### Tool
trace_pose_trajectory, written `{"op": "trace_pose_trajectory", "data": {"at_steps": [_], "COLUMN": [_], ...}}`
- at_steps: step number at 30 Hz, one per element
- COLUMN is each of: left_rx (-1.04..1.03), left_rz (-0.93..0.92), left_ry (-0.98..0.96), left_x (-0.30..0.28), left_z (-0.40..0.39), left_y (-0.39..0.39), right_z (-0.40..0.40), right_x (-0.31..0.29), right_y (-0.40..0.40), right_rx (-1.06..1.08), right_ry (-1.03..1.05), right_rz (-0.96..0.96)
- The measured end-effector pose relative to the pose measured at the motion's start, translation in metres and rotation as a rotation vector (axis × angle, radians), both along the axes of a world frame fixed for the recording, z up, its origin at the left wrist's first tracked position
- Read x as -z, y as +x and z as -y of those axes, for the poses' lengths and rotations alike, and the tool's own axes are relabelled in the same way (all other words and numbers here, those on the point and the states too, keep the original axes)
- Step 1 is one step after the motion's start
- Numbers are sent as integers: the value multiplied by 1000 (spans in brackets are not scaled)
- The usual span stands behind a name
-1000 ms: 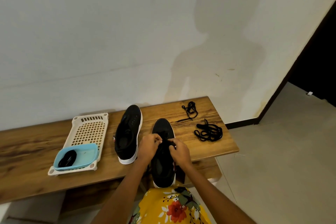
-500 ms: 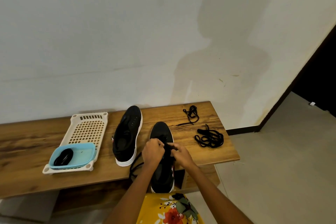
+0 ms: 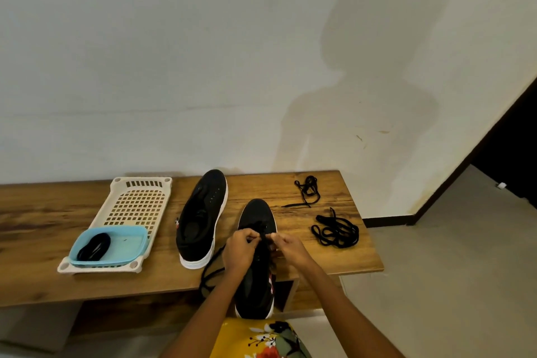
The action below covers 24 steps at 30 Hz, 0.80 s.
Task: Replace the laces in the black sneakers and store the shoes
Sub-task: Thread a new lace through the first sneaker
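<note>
Two black sneakers with white soles sit on a wooden bench. The left sneaker has no lace and lies untouched. The right sneaker points away from me, its heel over the bench's front edge. My left hand and my right hand meet over its eyelets, each pinching a black lace. A loose length of that lace trails left across the bench, under my left forearm.
A white perforated tray at the left holds a blue dish with a coiled black lace. Two loose black laces, one small and one bundled, lie at the right end. A wall rises behind; open floor lies to the right.
My hands stay on the right sneaker's lace, shifting slightly toward the toe. The camera view has tilted a little; nothing else on the bench moved.
</note>
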<state>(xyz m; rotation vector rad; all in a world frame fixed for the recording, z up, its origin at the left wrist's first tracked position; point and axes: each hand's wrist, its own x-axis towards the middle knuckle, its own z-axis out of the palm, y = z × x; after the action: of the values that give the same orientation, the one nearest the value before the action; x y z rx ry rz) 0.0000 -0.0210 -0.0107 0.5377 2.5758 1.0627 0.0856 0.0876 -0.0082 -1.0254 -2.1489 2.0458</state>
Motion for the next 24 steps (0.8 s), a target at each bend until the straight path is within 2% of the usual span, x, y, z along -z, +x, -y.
{"op": "trace_pose_trajectory", "data": {"at_steps": [4, 11, 13, 17, 21, 24], "left_rx": [55, 378, 488, 527, 495, 376], "left_rz": [11, -103, -98, 8, -17, 8], "left_ry": [52, -78, -167, -223, -160, 34], "left_x": [1, -7, -10, -24, -44, -70], "left_z": [2, 0, 0, -4, -11, -18], "left_y": [-7, -22, -27, -34, -33, -26], "right_z": [-2, -3, -5, -21, -42, -46], "right_x": [5, -6, -24, -87, -159, -182], "right_y": [-12, -17, -20, -30, -34, -25], "right_rx": [-12, -16, 54, 318, 528, 513], "right_ry": [125, 427, 326, -42, -352, -358], "right_rz": [35, 18, -53, -285, -624, -708]}}
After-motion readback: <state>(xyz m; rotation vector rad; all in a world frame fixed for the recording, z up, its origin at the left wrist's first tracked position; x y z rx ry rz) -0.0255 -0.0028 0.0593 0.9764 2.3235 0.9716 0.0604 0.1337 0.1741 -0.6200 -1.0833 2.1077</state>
